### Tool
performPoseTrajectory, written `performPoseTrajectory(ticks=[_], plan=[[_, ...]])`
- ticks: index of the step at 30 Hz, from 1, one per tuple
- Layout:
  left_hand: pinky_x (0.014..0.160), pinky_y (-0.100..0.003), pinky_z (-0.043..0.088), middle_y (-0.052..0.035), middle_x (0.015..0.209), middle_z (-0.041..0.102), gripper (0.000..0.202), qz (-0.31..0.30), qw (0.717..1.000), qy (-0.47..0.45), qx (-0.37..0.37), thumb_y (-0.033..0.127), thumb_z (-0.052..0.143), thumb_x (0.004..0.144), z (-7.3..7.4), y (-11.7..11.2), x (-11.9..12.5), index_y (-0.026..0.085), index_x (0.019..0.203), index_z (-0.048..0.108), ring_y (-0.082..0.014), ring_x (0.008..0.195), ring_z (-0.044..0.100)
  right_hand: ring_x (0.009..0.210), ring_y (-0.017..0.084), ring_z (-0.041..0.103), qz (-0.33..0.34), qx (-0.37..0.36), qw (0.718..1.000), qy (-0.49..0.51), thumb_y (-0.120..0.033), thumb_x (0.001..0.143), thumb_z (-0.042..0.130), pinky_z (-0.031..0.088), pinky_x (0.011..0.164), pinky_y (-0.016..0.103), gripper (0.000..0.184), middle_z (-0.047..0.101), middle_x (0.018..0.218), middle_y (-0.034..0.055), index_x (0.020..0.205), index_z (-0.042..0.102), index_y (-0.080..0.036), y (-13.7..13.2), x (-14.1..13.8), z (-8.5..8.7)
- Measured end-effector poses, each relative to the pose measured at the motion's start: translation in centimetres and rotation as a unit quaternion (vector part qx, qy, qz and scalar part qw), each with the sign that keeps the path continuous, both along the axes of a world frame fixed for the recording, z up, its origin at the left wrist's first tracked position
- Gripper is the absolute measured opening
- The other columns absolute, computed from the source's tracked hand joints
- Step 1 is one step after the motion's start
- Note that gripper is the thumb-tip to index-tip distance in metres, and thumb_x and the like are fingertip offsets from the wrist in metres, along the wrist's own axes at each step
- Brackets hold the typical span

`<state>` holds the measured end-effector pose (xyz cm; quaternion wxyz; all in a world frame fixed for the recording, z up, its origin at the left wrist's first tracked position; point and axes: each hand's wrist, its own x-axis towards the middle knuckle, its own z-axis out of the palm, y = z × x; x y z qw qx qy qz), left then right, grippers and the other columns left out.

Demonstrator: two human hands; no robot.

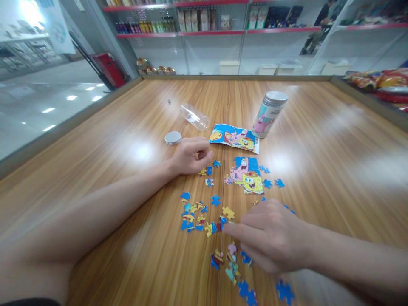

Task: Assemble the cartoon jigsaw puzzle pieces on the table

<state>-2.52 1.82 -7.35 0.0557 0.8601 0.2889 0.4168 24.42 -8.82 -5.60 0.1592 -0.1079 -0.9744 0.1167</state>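
Head view: sorting through loose puzzle pieces appears to be the step in hand. They lie scattered around and below a joined section, which sits in front of a picture sheet. The right grip reaches a forefinger to a red-and-blue piece; I cannot tell whether it is pinched. The left grip is curled together, nothing visible in it. The next move seems to call for a light fingertip pinch and matching edges. On the glossy wood-grain bench stand a canister and, lying down, a clear tube. Stocked shelves line the room behind.
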Motion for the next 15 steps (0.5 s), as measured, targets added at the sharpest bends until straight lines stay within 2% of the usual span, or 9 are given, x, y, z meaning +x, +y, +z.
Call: performPoseTrajectory(ticks=[4,10,15], plan=[[0.054,-0.025,0.033,0.0025,0.060,0.045,0.029,-0.020,0.999,0.001,-0.036,0.018,0.058,0.085,0.3,0.0,0.0,0.017,0.060,0.043,-0.0093,0.056,0.041,0.050,0.012,0.048,-0.062,0.024,0.998,0.018,-0.013,0.089,0.046,0.023,0.049,0.031,0.021,0.060,0.062,-0.0003,0.094,0.066,-0.015,1.0,0.0,-0.6],[0.068,-0.030,0.047,-0.0036,0.068,0.063,0.020,-0.028,0.999,0.016,-0.031,0.018,0.057,0.087,0.3,0.0,0.1,0.016,0.067,0.055,-0.0141,0.067,0.056,0.049,0.011,0.046,-0.068,0.009,0.998,0.006,-0.014,0.087,0.046,0.021,0.050,0.031,0.021,0.059,0.060,0.0000,0.086,0.068,-0.015,1.4,-0.1,-0.9],[0.069,-0.031,0.049,-0.0046,0.069,0.066,0.020,-0.056,0.998,0.029,-0.031,0.019,0.057,0.089,0.1,0.2,0.1,0.016,0.070,0.063,-0.0149,0.068,0.058,0.050,0.011,0.041,-0.076,-0.007,0.997,-0.012,-0.016,0.086,0.047,0.019,0.050,0.032,0.020,0.058,0.059,-0.0002,0.078,0.065,-0.016,1.3,-0.4,-1.0]])
